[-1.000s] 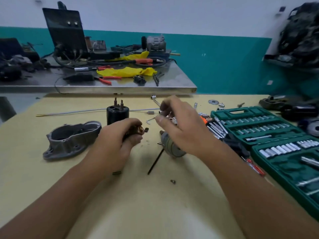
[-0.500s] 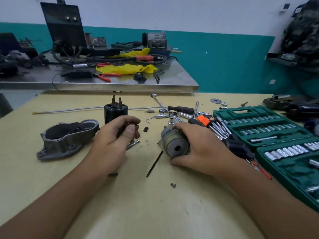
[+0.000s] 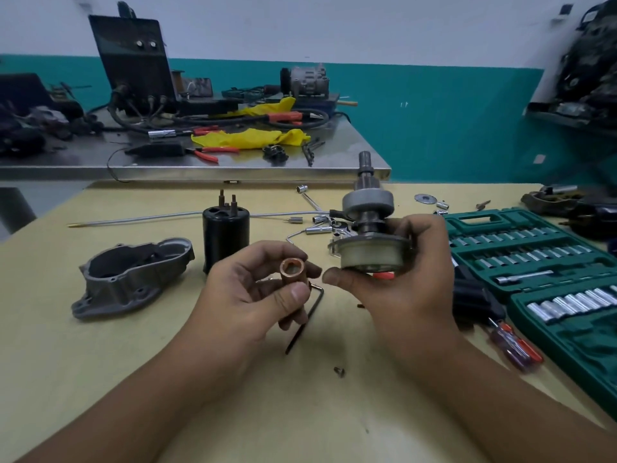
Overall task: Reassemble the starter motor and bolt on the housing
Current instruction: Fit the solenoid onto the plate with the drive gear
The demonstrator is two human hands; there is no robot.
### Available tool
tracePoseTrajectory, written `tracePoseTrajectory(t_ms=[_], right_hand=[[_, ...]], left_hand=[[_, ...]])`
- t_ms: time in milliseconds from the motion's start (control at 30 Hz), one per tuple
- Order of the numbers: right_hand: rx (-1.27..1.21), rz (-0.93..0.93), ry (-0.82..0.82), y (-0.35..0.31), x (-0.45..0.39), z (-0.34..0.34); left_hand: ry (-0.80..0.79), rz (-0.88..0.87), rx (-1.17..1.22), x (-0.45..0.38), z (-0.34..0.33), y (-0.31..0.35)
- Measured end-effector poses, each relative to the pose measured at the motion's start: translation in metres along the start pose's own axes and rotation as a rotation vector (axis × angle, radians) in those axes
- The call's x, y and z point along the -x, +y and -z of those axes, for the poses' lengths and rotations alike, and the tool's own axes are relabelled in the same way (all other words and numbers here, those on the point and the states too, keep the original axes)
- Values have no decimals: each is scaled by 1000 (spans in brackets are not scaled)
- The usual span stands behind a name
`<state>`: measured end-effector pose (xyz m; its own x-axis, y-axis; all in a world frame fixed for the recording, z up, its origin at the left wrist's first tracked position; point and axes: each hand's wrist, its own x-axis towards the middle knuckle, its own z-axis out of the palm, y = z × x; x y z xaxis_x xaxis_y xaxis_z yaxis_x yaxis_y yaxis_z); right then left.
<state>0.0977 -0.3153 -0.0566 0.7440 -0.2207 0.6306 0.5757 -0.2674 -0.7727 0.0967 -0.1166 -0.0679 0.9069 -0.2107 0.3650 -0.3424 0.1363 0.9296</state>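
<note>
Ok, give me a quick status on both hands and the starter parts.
Left hand pinches copper sleeve. Right hand holds drive gear assembly upright, off the table. Housing lies unbolted at left. Nothing between the hands.

No legible text, label, brand, number or sign on any item. Socket set case (image 3: 474, 218), black box (image 3: 133, 58) on the rear bench, wall plates: markings too small or blurred to read.
</note>
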Motion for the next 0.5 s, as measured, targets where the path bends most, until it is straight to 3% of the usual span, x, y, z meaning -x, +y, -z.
tracePoseTrajectory(t_ms=[67,167,267,367,500], right_hand=[[-238,-191,-35,-5,-3,0],[-807,-534,-93,-5,-7,0],[-1168,-856,-123,4,-11,6],[-1413,-938,-161,12,-16,10],[-1492,-909,-237,18,-20,13]], left_hand=[[-30,-20,72,0,1,3],[-81,28,274,-1,3,6],[-101,84,383,-2,3,9],[-78,141,388,-2,2,10],[-5,170,227,-1,-1,8]])
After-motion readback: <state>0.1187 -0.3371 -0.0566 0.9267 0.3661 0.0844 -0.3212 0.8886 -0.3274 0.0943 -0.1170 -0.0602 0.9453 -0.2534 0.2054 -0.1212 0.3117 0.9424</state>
